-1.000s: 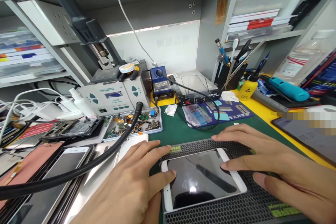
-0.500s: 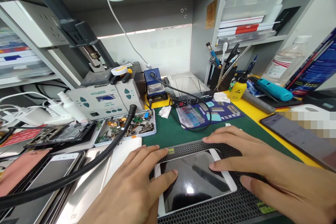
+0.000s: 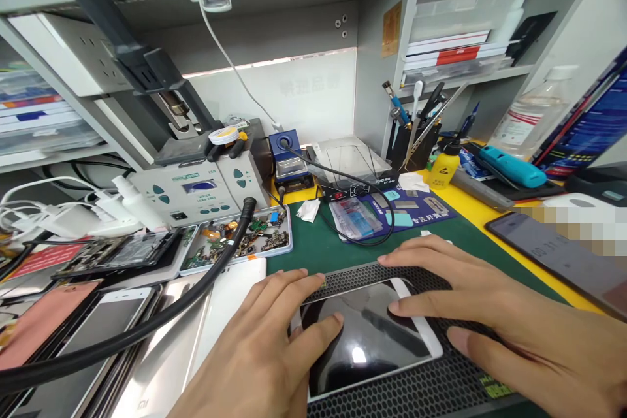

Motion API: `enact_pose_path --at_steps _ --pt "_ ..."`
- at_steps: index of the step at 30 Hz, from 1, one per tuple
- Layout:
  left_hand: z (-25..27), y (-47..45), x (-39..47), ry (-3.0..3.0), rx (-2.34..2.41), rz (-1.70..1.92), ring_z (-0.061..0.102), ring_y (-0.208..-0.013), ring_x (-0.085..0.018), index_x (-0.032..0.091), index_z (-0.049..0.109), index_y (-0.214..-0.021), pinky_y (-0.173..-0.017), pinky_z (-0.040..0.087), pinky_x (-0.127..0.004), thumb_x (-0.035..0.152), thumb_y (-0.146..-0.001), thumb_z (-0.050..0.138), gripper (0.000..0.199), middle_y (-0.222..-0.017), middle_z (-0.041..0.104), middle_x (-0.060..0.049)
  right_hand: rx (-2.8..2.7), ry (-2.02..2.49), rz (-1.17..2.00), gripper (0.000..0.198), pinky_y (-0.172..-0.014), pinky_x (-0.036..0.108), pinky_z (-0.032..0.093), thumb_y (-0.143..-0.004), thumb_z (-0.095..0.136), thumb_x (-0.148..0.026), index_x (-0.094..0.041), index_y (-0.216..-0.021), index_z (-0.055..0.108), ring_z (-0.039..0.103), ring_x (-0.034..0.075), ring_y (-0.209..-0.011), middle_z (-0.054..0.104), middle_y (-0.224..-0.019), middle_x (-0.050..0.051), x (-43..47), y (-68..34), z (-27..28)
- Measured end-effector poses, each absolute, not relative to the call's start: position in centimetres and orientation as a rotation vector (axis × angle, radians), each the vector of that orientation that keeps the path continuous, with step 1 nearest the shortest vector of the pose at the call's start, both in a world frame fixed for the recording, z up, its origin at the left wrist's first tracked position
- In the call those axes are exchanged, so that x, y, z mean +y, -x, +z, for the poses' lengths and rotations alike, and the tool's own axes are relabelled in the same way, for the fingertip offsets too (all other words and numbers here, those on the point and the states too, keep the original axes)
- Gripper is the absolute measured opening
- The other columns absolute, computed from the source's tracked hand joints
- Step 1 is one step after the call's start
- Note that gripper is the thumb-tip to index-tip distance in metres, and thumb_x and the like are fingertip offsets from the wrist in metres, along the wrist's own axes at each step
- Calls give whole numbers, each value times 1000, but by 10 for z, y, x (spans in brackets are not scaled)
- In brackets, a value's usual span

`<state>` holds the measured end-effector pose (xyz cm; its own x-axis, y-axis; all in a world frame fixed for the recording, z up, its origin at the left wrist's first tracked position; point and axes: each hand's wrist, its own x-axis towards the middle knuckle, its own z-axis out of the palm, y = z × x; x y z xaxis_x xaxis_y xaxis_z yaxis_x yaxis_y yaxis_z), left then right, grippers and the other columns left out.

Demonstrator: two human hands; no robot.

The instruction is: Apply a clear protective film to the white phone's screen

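White frame, dark glass: phone (image 3: 362,359) lies face up, long side across, on a black honeycomb pad (image 3: 382,398). Pad sits on a green mat (image 3: 328,245); yellow bench (image 3: 465,200) shows past the mat's right edge.

Left hand (image 3: 255,339) over the phone's left end. Thumb laid out over the glass, other fingertips at the far left corner and pad edge. Grip loose and wide, thumb well apart from fingers, not closed around anything.

Right hand (image 3: 499,307) at the other end. One fingertip at the upper right of the glass, another out over the pad's far edge, thumb above the pad. Grip spread, nothing held; whether that fingertip presses or only hovers, cannot tell.

Left of the hands: black hose (image 3: 161,315) crossing above pink panel (image 3: 53,320) and gold shell (image 3: 161,353). Tray (image 3: 274,252) of small boards beyond; grey station (image 3: 196,192) behind it.

Far right: yellow bottle (image 3: 443,171), clear bottle (image 3: 524,121), teal tool (image 3: 512,166). Second phone (image 3: 548,251) nearer, digits lit, partly pixelated.
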<state>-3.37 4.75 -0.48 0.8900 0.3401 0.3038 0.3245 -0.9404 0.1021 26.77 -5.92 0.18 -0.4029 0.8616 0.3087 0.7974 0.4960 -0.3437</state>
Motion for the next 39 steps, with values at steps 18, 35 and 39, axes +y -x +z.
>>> enact_pose_path --at_steps 18,35,39 --pt "-11 27 45 -3009 564 420 55 -136 -35 29 70 -129 -106 53 -56 16 -95 52 41 -142 62 -15 -2260 1343 238 49 -107 54 52 -79 61 -15 -31 -125 70 52 38 -136 58 -148 5 -60 -267 -3" --pt "-12 27 46 -3072 451 593 59 -131 -26 31 72 -120 -109 52 -44 -3 -88 46 52 -136 66 -7 -2329 1249 306 48 -105 54 51 -77 54 -7 -18 -120 73 53 36 -133 61 -142 15 -53 -266 11" --pt "-13 24 46 -3093 438 578 60 -130 -26 31 73 -117 -109 52 -43 -2 -90 46 51 -134 68 -5 -2334 1221 353 51 -107 55 48 -76 56 -7 -19 -123 72 51 37 -134 58 -146 14 -53 -268 6"
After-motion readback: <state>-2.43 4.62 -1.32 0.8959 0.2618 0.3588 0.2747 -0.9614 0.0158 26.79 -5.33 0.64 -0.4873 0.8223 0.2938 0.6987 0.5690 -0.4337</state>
